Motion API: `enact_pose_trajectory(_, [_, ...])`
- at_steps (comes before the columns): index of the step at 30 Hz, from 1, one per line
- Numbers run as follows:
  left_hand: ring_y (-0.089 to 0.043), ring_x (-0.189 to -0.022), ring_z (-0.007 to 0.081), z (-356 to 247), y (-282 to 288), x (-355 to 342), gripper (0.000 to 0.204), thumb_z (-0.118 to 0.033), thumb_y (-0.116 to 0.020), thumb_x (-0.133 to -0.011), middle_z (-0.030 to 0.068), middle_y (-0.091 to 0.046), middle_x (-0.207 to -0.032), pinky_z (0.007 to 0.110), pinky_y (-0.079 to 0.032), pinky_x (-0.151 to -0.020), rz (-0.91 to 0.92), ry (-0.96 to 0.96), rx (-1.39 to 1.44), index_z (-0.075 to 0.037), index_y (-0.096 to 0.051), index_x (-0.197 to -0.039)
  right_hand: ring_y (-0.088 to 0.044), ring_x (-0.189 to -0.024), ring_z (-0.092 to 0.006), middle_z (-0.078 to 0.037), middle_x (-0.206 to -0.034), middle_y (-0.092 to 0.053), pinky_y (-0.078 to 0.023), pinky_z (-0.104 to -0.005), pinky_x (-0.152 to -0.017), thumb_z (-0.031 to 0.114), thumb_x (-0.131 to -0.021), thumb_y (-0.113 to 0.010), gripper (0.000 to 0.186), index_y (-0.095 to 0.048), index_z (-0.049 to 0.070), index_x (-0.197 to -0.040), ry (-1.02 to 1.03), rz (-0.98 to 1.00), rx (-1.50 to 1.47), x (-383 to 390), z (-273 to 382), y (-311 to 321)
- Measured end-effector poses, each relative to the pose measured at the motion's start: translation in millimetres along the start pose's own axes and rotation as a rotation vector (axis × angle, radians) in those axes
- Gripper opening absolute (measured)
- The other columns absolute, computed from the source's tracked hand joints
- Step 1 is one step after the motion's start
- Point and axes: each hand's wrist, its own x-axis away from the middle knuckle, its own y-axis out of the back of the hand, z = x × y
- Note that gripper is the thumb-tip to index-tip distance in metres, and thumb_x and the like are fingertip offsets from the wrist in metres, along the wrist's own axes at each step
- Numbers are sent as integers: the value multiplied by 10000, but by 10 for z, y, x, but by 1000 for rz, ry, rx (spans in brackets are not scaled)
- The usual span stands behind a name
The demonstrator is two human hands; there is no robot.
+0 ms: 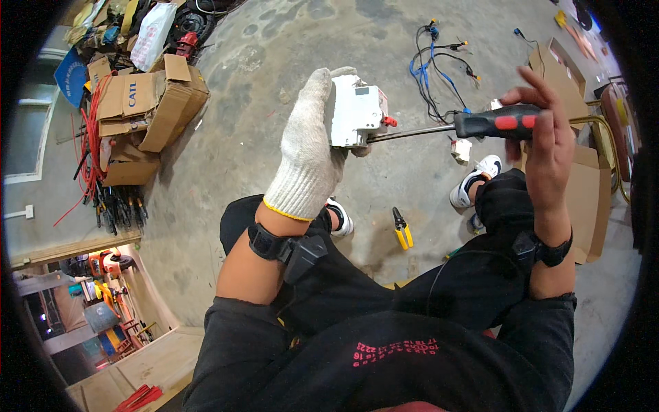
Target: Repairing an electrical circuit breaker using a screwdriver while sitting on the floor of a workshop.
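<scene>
My left hand (307, 154), in a white knitted work glove with a yellow cuff edge, grips a white circuit breaker (351, 113) with a small red lever. Its fingers are mostly hidden behind the breaker. From the right, a screwdriver (489, 124) with a black and red handle lies level, its metal shaft reaching the lower right edge of the breaker. Whether the tip sits in a screw cannot be seen. Bare, my right hand (551, 151) holds the handle's end between thumb and fingers, with some fingers stretched upward.
Yellow-handled wire strippers (402, 230) lie on the concrete floor between my feet. Farther off is a tangle of black and blue cables (429, 75). A small white block (461, 151) rests near my right shoe. Cardboard boxes (130, 103) and red cable (89, 134) stand left; flattened cardboard (587, 206) lies right.
</scene>
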Motion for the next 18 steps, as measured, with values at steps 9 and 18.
enact_pose_trajectory(9, [-659,-731,171,-26,-1,-14,473,-452,-296,-1021,95,-649,-968,298,-489,-460,-45,-175,26,-86,-521,-1219,-591,-901,-178,-129,-1084,-603,-490,-298,-846,333,-920,-572,576,-439,-9,-1363,337,-21,53,-11,-73,-24])
enact_pose_trajectory(18, [-663,-729,181,-8,-38,4,572,-521,-235,-1011,98,-660,-993,308,-513,-457,-44,-172,60,-76,-532,-1214,-590,-711,-88,-121,-1106,-601,-482,-200,-557,221,-932,-554,505,-424,16,-1375,308,-59,142,-47,-75,-52])
